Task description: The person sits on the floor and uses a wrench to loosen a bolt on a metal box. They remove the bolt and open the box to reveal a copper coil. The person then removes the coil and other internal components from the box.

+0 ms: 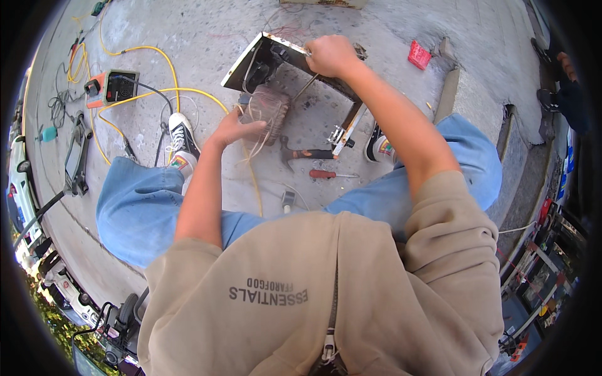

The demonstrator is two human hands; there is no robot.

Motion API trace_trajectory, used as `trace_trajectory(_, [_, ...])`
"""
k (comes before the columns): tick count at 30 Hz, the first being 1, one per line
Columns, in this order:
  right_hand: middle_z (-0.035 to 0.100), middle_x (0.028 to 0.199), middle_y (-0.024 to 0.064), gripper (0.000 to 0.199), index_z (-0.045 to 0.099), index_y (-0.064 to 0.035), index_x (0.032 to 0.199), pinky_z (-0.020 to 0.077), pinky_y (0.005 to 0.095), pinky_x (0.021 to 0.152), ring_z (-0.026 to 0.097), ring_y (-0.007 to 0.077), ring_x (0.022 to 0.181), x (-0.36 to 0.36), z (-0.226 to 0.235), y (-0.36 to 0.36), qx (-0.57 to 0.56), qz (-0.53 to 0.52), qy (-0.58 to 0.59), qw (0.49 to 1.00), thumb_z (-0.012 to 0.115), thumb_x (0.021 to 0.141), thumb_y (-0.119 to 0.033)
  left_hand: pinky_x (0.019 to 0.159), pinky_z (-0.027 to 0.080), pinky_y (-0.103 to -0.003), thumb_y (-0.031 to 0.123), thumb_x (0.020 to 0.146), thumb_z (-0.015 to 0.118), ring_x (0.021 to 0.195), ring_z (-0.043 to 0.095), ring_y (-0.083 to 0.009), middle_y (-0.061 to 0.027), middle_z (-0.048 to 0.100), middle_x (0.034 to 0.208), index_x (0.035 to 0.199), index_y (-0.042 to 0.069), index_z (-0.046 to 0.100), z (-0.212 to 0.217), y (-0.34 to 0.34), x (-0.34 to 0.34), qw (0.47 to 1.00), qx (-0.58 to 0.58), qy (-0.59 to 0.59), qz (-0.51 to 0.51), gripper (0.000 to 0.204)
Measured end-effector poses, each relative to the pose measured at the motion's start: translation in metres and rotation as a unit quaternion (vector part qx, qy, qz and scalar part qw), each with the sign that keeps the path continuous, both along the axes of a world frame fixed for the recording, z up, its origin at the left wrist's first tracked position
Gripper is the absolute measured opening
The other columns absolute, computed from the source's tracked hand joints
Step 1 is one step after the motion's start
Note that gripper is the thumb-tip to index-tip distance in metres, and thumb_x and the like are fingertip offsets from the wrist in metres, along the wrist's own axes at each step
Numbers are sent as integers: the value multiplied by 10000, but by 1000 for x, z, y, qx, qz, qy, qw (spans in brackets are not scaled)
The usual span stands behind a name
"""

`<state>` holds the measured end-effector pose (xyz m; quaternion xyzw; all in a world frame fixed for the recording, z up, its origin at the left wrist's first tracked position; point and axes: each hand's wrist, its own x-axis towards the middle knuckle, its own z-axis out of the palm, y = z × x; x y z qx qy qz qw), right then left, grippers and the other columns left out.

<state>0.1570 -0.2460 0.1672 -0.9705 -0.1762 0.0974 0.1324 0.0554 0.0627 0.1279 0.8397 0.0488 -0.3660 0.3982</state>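
A reddish-brown, ribbed block (268, 114), motion-blurred and looking like a transformer, sits near the middle, with loose pale leads by it. My left hand (236, 128) grips its near left side, thumb stretched across the front. Beyond it stands an open, rusty metal casing (251, 61) with dark parts inside. Over the casing's edge my right hand (331, 56) is closed in a fist. From under that fist a thin metal rod (306, 88) slants down to the block; any handle is hidden. Nearer me lie a claw hammer (313, 154) and a red-handled screwdriver (323, 174).
An orange and black machine (119, 88) stands left, with yellow hose (169, 62) and dark cables around it. A red packet (419, 55) lies at the right, near a raised concrete edge (448, 94). Another person's shoes (547, 100) show at far right.
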Motion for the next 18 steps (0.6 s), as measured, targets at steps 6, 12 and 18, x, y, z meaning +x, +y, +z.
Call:
trace_trajectory(6, [694, 934, 132, 235, 711, -152, 932, 516, 448, 789, 653, 337, 903, 28, -16, -27, -19, -35, 26, 999, 594, 796, -303, 911, 477, -353, 314, 622, 863, 980, 659, -272, -138, 692, 1056, 1125, 3, 634, 16, -5, -13, 999, 30, -21, -29, 633])
trace_trajectory(12, [688, 990, 142, 386, 699, -134, 994, 507, 443, 808, 645, 336, 948, 39, -38, -35, -20, -99, 105, 989, 664, 803, -468, 995, 417, -347, 192, 625, 879, 1140, 570, -243, -135, 620, 1216, 1263, 10, 527, -4, 25, -49, 999, 22, -39, 9, 751])
trace_trajectory(18, [688, 937, 143, 486, 682, -81, 935, 513, 439, 772, 646, 337, 912, 72, -63, -30, -4, -121, 75, 990, 764, 700, -499, 1014, 401, -352, 254, 642, 880, 1142, 560, -248, -151, 617, 1207, 1236, -11, 544, -4, 23, -40, 1000, 15, -12, 22, 732])
